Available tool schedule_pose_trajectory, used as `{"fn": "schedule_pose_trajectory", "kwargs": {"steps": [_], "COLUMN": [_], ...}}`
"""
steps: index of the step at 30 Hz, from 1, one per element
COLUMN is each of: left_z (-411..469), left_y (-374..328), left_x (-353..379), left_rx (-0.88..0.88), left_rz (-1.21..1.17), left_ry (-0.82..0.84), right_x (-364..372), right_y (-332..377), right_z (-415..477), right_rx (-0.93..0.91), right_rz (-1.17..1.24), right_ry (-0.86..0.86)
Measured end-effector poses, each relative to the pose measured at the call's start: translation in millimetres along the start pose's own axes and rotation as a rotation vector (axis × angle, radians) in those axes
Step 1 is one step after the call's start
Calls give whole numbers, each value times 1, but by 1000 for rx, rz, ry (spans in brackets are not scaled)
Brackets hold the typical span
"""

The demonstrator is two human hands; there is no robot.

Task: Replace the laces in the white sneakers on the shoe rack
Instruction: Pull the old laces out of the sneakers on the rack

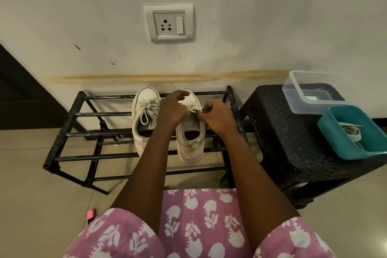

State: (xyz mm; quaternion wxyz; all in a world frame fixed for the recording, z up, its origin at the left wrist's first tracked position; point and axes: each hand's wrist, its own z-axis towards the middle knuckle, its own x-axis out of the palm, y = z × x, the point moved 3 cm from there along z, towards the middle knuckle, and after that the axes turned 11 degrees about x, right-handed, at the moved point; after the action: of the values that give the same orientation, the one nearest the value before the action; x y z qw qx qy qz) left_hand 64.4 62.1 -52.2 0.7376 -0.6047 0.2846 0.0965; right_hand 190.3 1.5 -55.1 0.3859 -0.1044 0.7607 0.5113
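Two white sneakers stand side by side on the top bars of a black metal shoe rack [69, 134], toes to the wall. The left sneaker [144, 117] has its lace tied in a bow. Over the right sneaker [190, 140] both my hands work at the lace [192, 109]. My left hand [171, 111] covers the lacing, fingers curled, index finger lifted toward the toe. My right hand [217, 119] pinches the lace at the top of the tongue. A teal tub [333, 132] on the right holds loose whitish laces [351, 132].
A black woven plastic stool [289, 138] stands right of the rack and carries the teal tub and a clear plastic box [314, 92]. A wall with a socket plate [169, 23] is behind. A small pink object [91, 214] lies on the tiled floor.
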Motion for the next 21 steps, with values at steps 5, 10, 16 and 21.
{"fn": "schedule_pose_trajectory", "kwargs": {"steps": [5, 10, 16, 21], "left_z": [1, 1, -2, 0], "left_y": [-7, -6, -2, 17], "left_x": [3, 7, 8, -13], "left_rx": [224, 228, 18, -335], "left_rz": [308, 438, 300, -129], "left_ry": [114, 88, -95, -332], "right_x": [-1, 0, -5, -5], "right_y": [4, 4, 6, 5], "right_z": [-5, -6, -8, -8], "right_rx": [-65, -56, -38, -12], "right_rz": [-123, -207, -178, -147], "right_ry": [-50, -37, -46, -42]}}
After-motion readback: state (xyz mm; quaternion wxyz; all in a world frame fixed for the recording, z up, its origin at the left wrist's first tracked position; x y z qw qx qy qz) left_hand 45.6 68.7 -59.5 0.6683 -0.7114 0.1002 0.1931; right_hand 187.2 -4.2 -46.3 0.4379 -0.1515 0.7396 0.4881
